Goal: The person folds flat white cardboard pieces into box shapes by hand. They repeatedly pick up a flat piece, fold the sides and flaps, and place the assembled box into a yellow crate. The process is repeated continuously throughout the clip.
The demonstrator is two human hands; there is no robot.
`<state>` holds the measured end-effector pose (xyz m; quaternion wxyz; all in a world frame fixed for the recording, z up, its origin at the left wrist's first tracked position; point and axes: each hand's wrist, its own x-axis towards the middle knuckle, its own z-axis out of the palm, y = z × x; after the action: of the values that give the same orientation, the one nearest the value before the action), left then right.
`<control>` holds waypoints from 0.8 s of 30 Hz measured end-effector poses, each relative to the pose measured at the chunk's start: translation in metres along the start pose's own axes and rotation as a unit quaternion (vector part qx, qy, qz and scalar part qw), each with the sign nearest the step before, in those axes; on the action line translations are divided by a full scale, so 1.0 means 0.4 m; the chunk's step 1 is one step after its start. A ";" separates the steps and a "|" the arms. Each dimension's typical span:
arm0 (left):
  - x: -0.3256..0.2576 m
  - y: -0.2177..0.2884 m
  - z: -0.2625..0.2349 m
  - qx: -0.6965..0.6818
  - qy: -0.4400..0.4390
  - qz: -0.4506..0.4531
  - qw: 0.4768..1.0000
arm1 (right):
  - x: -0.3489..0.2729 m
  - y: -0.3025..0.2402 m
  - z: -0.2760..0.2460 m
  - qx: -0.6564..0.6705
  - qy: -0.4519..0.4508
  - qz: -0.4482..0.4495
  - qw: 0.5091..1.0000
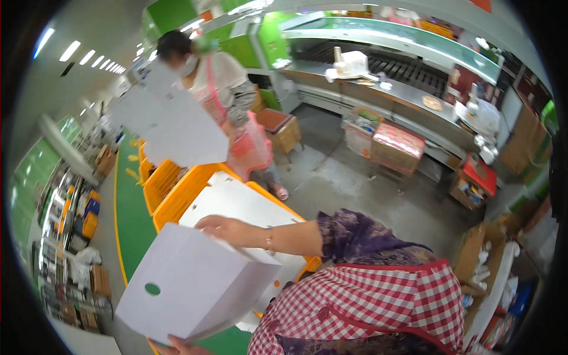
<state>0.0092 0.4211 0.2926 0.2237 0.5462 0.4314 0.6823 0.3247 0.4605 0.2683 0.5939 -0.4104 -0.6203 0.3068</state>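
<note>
A white folded cardboard box [189, 284] with a round hole is tilted above the green table, between my two hands. My right hand [225, 229], a bracelet on its wrist, grips the box's upper edge, with its fingers closed over the wall. At the lower edge of the picture, my left hand [177, 346] holds the box's bottom corner; only part of its fingers shows. Under my right forearm lie flat white sheets [236, 204] on a yellow crate [195, 177].
Opposite, a person in a pink apron [257, 142] holds a large white sheet [177, 127]. More yellow crates [161, 183] line the green table [131, 207]. Across the grey floor [331, 171] stand cartons [397, 148] by a long machine [378, 89]. An open carton [482, 254] is at my right.
</note>
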 end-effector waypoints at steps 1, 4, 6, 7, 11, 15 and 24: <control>-0.001 -0.005 -0.017 -0.009 0.017 -0.026 0.999 | -0.002 0.000 0.019 0.016 0.031 -0.010 0.999; -0.007 -0.127 -0.020 0.011 -0.027 -0.087 0.996 | -0.050 -0.054 0.004 0.167 0.079 0.045 0.982; -0.075 -0.145 0.006 0.009 -0.012 -0.142 0.990 | -0.064 -0.062 -0.018 0.035 0.024 -0.052 0.998; -0.085 -0.164 0.003 -0.024 -0.003 -0.127 0.992 | -0.066 -0.060 -0.024 -0.027 -0.013 -0.060 0.998; -0.054 -0.183 -0.069 -0.053 0.012 -0.101 0.993 | -0.070 -0.076 -0.017 0.025 -0.095 -0.016 0.995; 0.035 -0.162 -0.104 -0.069 -0.017 -0.094 0.993 | -0.055 -0.043 0.024 0.067 -0.106 0.054 0.991; 0.070 -0.170 -0.092 -0.141 0.008 -0.039 0.989 | -0.053 -0.037 0.075 0.155 -0.013 0.003 0.988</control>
<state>-0.0450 0.4662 0.2502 0.3212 0.4865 0.3540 0.7313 0.2920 0.4380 0.2675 0.6412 -0.3112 -0.5714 0.4068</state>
